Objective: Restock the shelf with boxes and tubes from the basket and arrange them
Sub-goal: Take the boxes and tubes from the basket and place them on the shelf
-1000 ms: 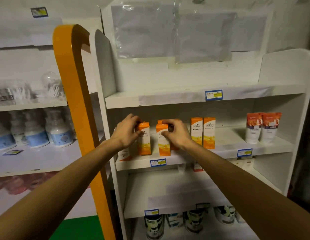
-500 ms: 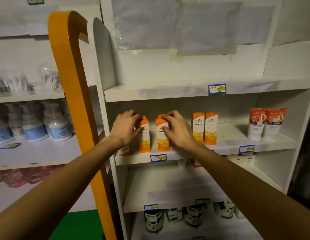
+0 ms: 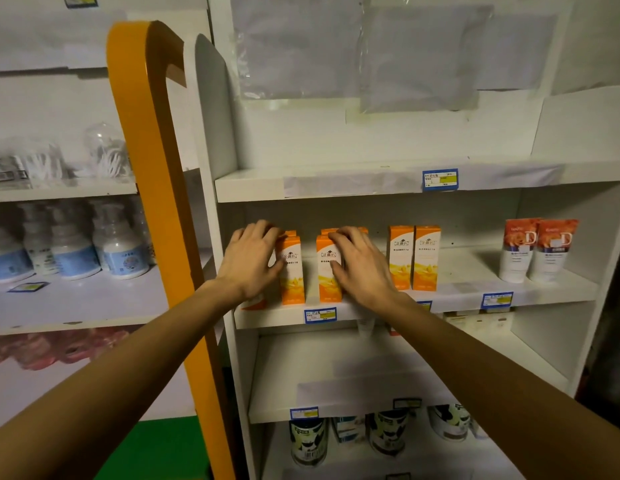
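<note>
On the middle shelf [image 3: 457,296] of a white unit stand orange-and-white boxes. My left hand [image 3: 251,259] grips the left side of one front box [image 3: 294,275], with another box behind it. My right hand [image 3: 358,266] lies over the neighbouring box [image 3: 327,278], fingers wrapped round its top and front. A narrow gap separates these two boxes. A pair of the same boxes [image 3: 414,258] stands further right. Two white tubes with orange tops [image 3: 538,249] stand at the shelf's right end. The basket is out of view.
An orange upright panel [image 3: 156,174] stands just left of the unit. Behind it, shelves hold white bottles with blue labels [image 3: 76,251]. The shelf below holds only paper strips; black-and-white cans [image 3: 308,441] fill the lowest shelf. Blue price tags [image 3: 320,315] line the shelf edges.
Both hands stay on the same two orange boxes, which now stand straighter and closer to the shelf's front edge. The camera has shifted slightly.
</note>
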`<state>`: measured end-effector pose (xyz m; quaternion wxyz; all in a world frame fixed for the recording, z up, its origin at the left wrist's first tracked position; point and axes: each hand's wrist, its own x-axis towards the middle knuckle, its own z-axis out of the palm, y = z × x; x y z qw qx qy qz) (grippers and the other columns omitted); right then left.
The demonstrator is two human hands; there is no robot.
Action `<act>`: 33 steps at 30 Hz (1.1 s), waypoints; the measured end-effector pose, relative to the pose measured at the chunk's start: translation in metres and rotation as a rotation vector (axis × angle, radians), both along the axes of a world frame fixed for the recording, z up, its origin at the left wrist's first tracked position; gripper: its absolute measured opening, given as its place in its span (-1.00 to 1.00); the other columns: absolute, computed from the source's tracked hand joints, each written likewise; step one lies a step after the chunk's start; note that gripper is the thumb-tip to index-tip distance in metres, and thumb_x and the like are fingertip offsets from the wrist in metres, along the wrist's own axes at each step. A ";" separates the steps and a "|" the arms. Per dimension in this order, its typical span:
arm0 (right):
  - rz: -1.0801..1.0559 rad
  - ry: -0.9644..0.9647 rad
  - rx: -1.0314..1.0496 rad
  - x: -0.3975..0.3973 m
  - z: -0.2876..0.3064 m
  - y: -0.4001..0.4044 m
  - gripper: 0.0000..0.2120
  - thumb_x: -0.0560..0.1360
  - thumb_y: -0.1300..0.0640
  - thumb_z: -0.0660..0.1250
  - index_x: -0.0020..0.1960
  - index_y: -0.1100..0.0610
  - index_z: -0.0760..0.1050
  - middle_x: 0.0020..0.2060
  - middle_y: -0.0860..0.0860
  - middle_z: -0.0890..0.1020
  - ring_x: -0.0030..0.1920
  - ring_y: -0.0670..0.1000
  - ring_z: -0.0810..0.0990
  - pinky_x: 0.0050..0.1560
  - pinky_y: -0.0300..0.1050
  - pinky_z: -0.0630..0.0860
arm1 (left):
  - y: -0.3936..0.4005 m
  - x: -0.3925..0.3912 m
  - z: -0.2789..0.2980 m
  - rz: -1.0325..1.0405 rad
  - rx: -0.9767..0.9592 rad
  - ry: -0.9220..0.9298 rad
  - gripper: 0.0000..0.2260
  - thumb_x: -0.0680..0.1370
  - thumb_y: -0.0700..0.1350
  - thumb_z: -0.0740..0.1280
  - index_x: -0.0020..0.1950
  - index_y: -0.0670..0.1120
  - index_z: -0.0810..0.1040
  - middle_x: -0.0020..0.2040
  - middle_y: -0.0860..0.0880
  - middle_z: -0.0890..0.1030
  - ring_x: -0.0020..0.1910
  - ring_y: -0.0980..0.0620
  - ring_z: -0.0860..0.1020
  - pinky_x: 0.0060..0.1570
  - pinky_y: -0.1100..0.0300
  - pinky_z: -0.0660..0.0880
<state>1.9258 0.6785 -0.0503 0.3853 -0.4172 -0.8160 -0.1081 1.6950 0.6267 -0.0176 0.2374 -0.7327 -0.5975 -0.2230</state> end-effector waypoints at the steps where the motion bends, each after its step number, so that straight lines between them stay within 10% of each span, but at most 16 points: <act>1: -0.003 -0.006 -0.005 0.000 -0.001 -0.001 -0.44 0.54 0.06 0.37 0.49 0.04 0.30 0.40 0.00 0.39 0.36 0.02 0.41 0.23 -0.07 0.49 | -0.001 -0.001 0.001 0.008 0.002 0.003 -0.50 0.56 0.12 0.33 0.44 -0.06 0.38 0.37 -0.09 0.42 0.35 -0.09 0.40 0.43 -0.06 0.29; 22: -0.102 0.102 -0.109 0.024 -0.013 -0.031 -0.39 0.55 -0.02 0.35 0.52 0.06 0.22 0.51 0.02 0.24 0.46 0.06 0.32 0.30 0.02 0.46 | -0.030 0.015 -0.007 0.000 -0.020 0.042 -0.45 0.55 0.10 0.33 0.47 -0.09 0.35 0.50 -0.14 0.33 0.49 -0.15 0.30 0.50 -0.11 0.20; 33: -0.164 0.187 -0.256 0.093 -0.107 -0.093 -0.42 0.50 0.10 0.37 0.47 0.15 0.31 0.45 0.09 0.36 0.40 0.13 0.39 0.26 0.10 0.52 | -0.052 0.086 -0.087 -0.226 -0.127 0.034 -0.55 0.49 0.02 0.36 0.34 -0.07 0.45 0.35 -0.09 0.45 0.27 -0.16 0.46 0.23 -0.02 0.38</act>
